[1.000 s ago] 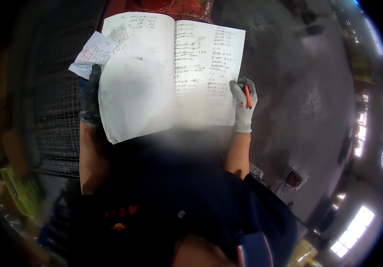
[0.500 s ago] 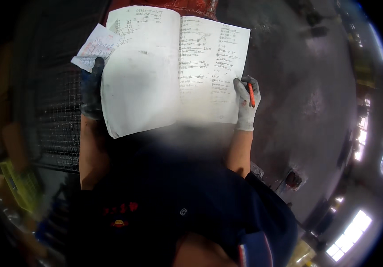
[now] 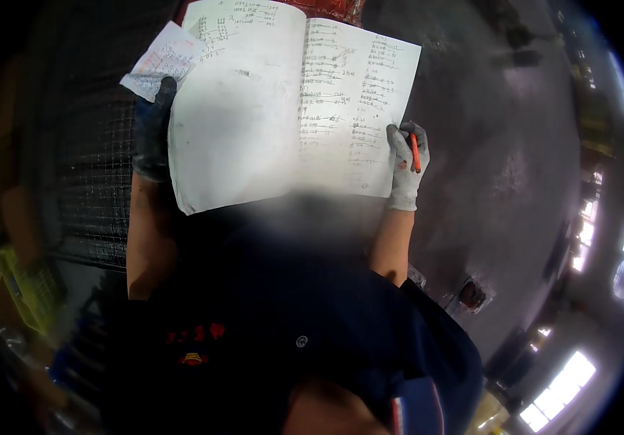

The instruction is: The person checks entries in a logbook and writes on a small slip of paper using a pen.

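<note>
White pages of an open notebook (image 3: 236, 130) spread between the person's two gloved hands, in front of the dark shirt (image 3: 290, 290) that filled the area below the notebook. At the notebook's left edge, the left hand (image 3: 154, 138), in a dark glove, grasped that edge with its thumb pointing up and leaning slightly toward the page; a creased paper slip (image 3: 163, 58) was caught under the thumb, its right side overlapping the notebook's upper left edge. The other left fingers were hidden, so their bend could not be told. At the notebook's right edge, the right hand (image 3: 407, 159), in a pale grey glove with darker fingertips, gripped the margin with the thumb laid along it, while its curled fingers held a red pen (image 3: 415, 154) nearly upright just beside the notebook. The left forearm (image 3: 149, 239), bare, rose almost vertically below the notebook's lower left corner; the right forearm (image 3: 391, 250) leaned slightly outward below its lower right corner. Dark wire mesh (image 3: 94, 210) lay left of the notebook, beyond the left hand.
</note>
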Available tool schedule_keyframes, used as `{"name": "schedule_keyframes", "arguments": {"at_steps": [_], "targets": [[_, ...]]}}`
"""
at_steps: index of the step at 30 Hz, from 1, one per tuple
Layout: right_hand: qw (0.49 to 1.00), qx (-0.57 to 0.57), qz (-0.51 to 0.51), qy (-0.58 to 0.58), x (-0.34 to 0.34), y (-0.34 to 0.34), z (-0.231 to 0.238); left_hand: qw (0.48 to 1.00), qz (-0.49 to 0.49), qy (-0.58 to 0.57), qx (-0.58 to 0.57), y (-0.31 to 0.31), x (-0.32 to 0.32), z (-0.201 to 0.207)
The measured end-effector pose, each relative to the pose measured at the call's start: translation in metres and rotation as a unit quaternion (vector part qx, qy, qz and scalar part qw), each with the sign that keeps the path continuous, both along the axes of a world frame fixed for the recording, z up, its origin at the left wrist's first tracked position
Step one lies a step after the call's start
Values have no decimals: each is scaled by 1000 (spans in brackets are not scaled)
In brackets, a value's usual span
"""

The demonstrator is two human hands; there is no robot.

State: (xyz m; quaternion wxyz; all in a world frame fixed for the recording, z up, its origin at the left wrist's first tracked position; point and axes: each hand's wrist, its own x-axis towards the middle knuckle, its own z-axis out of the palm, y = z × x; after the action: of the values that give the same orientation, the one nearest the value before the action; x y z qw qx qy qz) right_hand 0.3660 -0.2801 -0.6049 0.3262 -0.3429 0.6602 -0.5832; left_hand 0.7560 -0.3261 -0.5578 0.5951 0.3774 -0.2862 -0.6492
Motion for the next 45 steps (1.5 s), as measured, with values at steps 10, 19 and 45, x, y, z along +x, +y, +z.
{"name": "schedule_keyframes", "arguments": {"at_steps": [10, 19, 45], "targets": [[1000, 0, 8, 11, -2, 1, -6, 999, 4, 21, 24, 0, 4, -9], [1000, 0, 16, -21, -6, 0, -15, 999, 8, -40, 36, 0, 7, -9], [991, 61, 18, -120, -4, -6, -33, 980, 85, -178, 1, -5, -2, 0]]}}
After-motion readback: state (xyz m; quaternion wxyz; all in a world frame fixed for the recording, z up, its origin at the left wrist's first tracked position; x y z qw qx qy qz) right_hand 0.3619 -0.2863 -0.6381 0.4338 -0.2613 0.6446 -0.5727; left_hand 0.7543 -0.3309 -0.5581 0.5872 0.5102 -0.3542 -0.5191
